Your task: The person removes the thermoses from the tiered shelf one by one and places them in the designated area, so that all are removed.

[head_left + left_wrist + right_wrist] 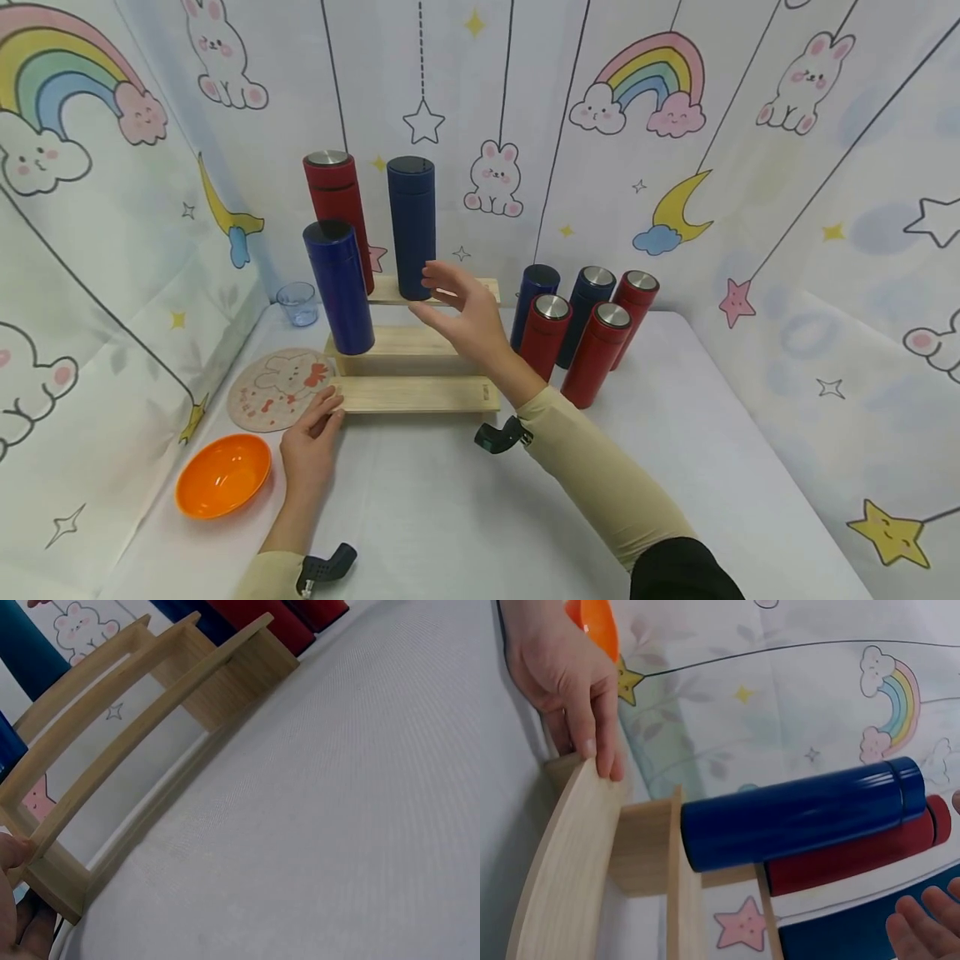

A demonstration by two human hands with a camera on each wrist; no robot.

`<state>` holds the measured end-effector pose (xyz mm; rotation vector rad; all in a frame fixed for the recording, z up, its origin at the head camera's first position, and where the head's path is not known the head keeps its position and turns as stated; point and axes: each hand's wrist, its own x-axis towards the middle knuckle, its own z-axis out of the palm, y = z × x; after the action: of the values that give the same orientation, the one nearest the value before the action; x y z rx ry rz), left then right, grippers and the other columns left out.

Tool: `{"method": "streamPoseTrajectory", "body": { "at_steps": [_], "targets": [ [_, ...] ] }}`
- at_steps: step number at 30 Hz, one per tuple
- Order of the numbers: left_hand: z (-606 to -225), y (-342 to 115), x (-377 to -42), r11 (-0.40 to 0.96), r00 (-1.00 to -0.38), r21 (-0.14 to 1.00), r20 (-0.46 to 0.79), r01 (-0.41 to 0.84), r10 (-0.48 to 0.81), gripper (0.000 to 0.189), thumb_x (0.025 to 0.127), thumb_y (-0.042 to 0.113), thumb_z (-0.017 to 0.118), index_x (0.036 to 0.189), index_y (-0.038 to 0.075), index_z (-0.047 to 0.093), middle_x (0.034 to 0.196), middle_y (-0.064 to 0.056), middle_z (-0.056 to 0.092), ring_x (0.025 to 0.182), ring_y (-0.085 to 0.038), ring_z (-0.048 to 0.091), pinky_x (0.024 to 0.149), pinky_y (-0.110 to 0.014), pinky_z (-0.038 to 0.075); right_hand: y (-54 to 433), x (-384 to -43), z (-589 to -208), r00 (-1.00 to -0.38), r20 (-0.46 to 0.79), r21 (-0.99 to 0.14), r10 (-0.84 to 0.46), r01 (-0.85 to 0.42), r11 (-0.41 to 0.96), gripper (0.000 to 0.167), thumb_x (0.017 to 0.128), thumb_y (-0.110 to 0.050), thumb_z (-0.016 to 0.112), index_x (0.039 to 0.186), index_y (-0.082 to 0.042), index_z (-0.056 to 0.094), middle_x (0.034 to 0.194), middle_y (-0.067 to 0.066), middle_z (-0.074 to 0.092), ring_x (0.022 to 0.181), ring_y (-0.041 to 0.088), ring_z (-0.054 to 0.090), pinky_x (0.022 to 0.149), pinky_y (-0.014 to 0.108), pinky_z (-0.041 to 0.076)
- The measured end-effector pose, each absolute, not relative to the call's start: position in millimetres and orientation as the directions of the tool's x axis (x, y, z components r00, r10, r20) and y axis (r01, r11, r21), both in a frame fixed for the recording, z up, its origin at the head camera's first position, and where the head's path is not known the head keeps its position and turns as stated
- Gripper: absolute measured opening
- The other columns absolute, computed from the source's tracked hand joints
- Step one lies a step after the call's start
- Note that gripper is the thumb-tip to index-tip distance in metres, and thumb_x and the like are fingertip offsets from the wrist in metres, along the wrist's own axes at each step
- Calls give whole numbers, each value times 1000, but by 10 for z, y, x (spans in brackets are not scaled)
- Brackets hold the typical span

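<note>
A three-step wooden rack (416, 395) stands on the white table. My left hand (309, 454) grips the left end of its lowest step, thumb and fingers about the corner in the left wrist view. On the top step a dark blue flask (411, 229) stands upright, with a red flask (333, 187) to its left. A brighter blue flask (339, 287) stands on the middle step, at its left end. Beside the dark blue flask is my right hand (474, 321), thumb and fingers spread, fingertips close to its lower right side and nothing held.
Several red and blue flasks (596, 354) stand grouped right of the rack, near my right forearm. To the left are a clear glass (298, 305), a round rabbit-print mat (258, 392) and an orange bowl (223, 477). Printed cloth (465, 75) hangs behind and along the sides.
</note>
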<state>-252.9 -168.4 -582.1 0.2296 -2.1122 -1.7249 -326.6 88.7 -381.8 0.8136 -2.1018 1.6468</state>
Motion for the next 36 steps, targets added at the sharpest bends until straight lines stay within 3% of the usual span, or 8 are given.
{"method": "streamPoseTrajectory", "body": {
  "at_steps": [12, 22, 31, 36],
  "targets": [
    [-5811, -1699, -2514, 249, -904, 964, 188, 95, -384, 29, 106, 12, 73, 135, 10, 78, 150, 3, 66, 143, -19, 57, 100, -9, 48, 622, -3469, -3871, -801, 538, -799, -262, -584, 144, 62, 97, -13, 84, 150, 6, 56, 146, 24, 63, 131, 31, 65, 112, 40, 53],
    [-5824, -1712, -2515, 225, -908, 968, 192, 113, -372, 29, 106, 12, 73, 134, 8, 78, 149, 2, 66, 143, -17, 56, 102, -10, 47, 390, -3597, -3853, -843, 459, -845, -281, -512, 153, 62, 97, -20, 86, 151, -3, 59, 145, 12, 65, 131, 25, 65, 113, 38, 53],
    [-5809, -1712, -2522, 207, -909, 970, 196, 125, -368, 28, 107, 11, 72, 134, 8, 78, 149, 3, 67, 143, -15, 57, 103, -11, 47, 162, -3698, -3916, -867, 402, -860, -294, -468, 204, 66, 96, -29, 87, 153, -11, 59, 141, 4, 67, 132, 22, 64, 110, 27, 52],
    [-5809, -1716, -2520, 192, -910, 971, 203, 140, -361, 27, 106, 11, 73, 133, 7, 79, 148, 0, 67, 143, -18, 56, 102, -10, 47, 79, -3694, -3972, -877, 366, -870, -311, -441, 221, 68, 95, -30, 89, 153, -12, 58, 136, 3, 69, 127, 21, 66, 110, 31, 54]
  ]
}}
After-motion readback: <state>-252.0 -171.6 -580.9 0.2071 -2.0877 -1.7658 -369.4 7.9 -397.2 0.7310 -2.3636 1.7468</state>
